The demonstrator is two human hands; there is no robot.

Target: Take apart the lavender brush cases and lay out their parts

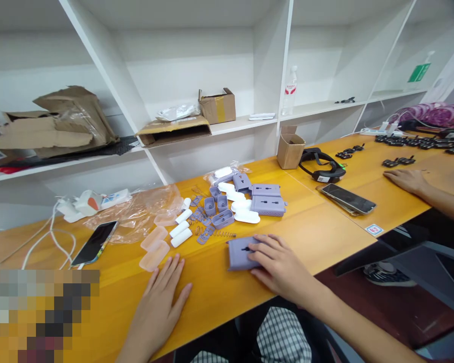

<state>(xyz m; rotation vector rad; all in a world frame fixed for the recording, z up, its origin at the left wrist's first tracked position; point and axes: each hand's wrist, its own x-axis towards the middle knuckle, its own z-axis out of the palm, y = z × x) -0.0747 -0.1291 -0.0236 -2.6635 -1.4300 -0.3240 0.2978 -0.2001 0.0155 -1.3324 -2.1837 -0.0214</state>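
Note:
My left hand [162,300] lies flat on the table, fingers stretched out, near two translucent pinkish oval pieces [154,255]. My right hand [276,262] grips the right end of a purple plastic case [238,253], fingers over its top and thumb at the near side. Beyond it lie more purple cases [268,205], white oval caps [246,217], small purple cups [222,219] and white cylinders [180,238]. Loose metal springs [225,233] are scattered among them. My right hand hides part of the held case.
At left are a phone [95,243], a power strip [98,201] with cables and clear plastic bags [144,209]. To the right stand a small carton [289,148], a black headset [323,169] and another phone [348,198]. Another person's hand [406,180] rests at far right.

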